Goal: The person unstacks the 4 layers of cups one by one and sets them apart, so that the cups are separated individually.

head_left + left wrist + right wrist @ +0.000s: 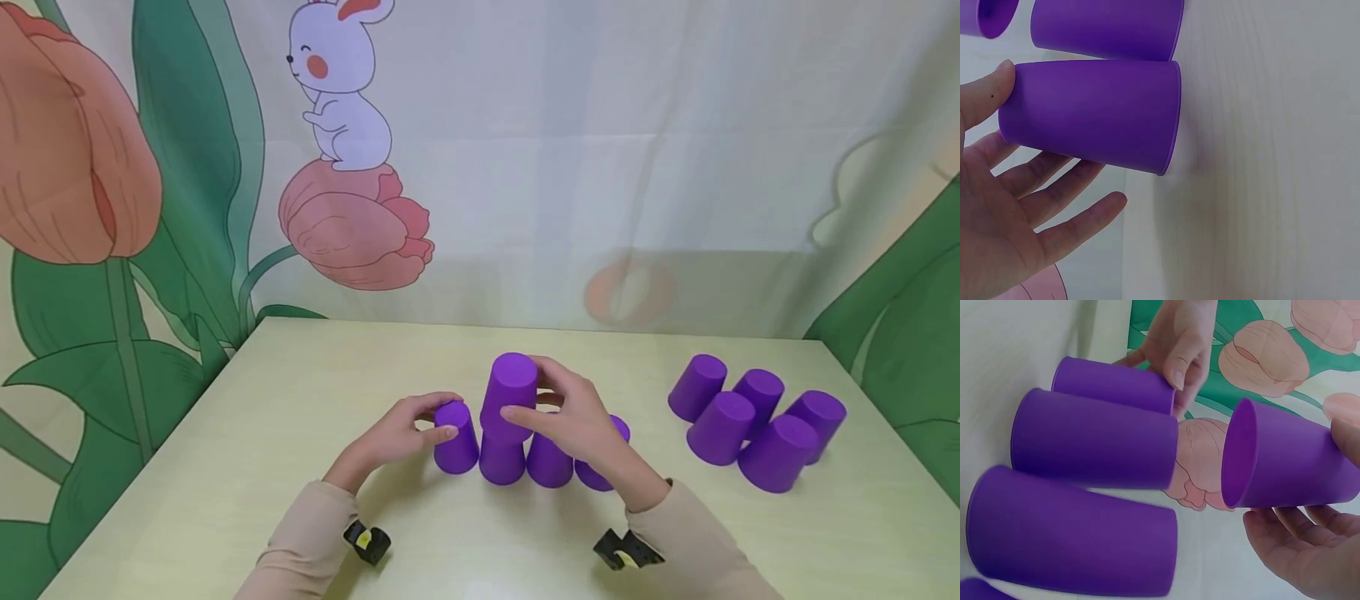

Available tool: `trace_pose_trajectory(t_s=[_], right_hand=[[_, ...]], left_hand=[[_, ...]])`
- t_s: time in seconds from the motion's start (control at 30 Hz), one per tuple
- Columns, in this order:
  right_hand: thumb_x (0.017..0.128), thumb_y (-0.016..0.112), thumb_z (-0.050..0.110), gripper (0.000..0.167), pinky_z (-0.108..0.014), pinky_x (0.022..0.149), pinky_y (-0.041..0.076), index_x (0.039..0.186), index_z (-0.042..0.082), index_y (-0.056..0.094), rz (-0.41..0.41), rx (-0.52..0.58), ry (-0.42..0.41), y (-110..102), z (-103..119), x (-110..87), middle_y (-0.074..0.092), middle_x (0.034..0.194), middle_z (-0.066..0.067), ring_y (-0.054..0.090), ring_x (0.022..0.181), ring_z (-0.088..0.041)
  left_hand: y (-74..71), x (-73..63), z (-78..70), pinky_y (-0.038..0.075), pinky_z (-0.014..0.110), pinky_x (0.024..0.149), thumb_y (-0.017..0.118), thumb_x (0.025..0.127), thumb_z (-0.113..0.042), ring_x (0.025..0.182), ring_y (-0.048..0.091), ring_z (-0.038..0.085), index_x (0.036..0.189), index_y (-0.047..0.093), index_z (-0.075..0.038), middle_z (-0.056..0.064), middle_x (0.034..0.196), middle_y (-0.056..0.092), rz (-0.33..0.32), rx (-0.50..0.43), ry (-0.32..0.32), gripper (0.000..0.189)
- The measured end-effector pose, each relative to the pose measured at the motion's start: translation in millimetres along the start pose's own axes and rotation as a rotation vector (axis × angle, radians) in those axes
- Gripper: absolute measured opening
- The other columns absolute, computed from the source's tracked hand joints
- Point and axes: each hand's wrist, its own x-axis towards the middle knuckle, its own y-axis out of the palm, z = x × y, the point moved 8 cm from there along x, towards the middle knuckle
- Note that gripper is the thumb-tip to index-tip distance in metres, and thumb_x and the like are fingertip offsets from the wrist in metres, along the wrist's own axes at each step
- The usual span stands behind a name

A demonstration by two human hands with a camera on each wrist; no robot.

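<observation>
Several purple cups stand upside down in a row across the table. My left hand (pixel 393 435) pinches the leftmost cup (pixel 457 448) near its top, between thumb and forefinger; that cup stands on the table, and the other fingers are spread beside it in the left wrist view. My right hand (pixel 576 415) grips another upside-down purple cup (pixel 512 390) by its sides. It is raised over the row's second cup (pixel 502 463), and a gap shows below its rim in the right wrist view. The third cup (pixel 550 464) is bare, while the right hand partly hides the rightmost cup (pixel 594 475).
Several more upside-down purple cups (pixel 720 427) are clustered at the right of the pale table (pixel 337 358). A curtain (pixel 525 167) printed with tulips and a rabbit hangs behind the table's back edge.
</observation>
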Motion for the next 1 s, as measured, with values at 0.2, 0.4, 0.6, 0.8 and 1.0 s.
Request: trace_pose_trajectory(t_s=[0.2,0.4,0.6,0.8,1.0], right_hand=[[0.076,0.074,0.022,0.052,-0.036,0.086,0.045,0.123,0.012,0.053,-0.007,0.003,-0.016,-12,1,-6.9,0.061,0.110,-0.002,0.056,0.098,-0.017],[0.077,0.074,0.021,0.051,-0.036,0.086,0.045,0.122,0.010,0.053,-0.011,-0.012,-0.039,-23,1,-15.8,0.061,0.109,-0.003,0.057,0.097,-0.018],[0.078,0.073,0.019,0.052,-0.031,0.087,0.045,0.124,0.009,0.052,-0.027,-0.022,-0.016,-38,-5,-28.7,0.060,0.112,-0.004,0.057,0.100,-0.019],[0.078,0.073,0.018,0.051,-0.028,0.085,0.046,0.123,0.009,0.052,-0.056,-0.047,0.004,-54,-8,-39.7,0.060,0.111,-0.005,0.058,0.099,-0.019],[0.080,0.071,0.020,0.050,-0.025,0.086,0.045,0.124,0.008,0.051,-0.086,-0.145,0.005,-72,-10,-47.6,0.060,0.112,-0.004,0.057,0.100,-0.015]], left_hand=[[-2.1,-0.7,-1.0,0.041,0.049,0.088,0.062,0.087,-0.016,0.100,0.056,0.027,0.124,0.051,0.001,0.009,0.108,0.061,-0.003,0.014,0.010,0.042],[-3.1,-1.2,-0.2,0.041,0.048,0.088,0.062,0.087,-0.018,0.100,0.056,0.027,0.124,0.051,0.000,0.009,0.107,0.061,-0.008,0.015,0.010,0.042],[-1.5,-1.5,1.8,0.041,0.048,0.088,0.062,0.087,-0.017,0.099,0.056,0.026,0.124,0.052,-0.001,0.007,0.106,0.061,-0.006,-0.002,0.006,0.041],[0.5,-0.6,1.2,0.040,0.050,0.088,0.062,0.087,-0.017,0.100,0.055,0.027,0.124,0.052,-0.002,0.007,0.107,0.061,-0.001,-0.008,0.011,0.041],[0.6,0.1,1.3,0.041,0.049,0.087,0.062,0.087,-0.016,0.099,0.056,0.026,0.123,0.053,-0.002,0.007,0.105,0.061,-0.005,-0.008,0.007,0.040]])
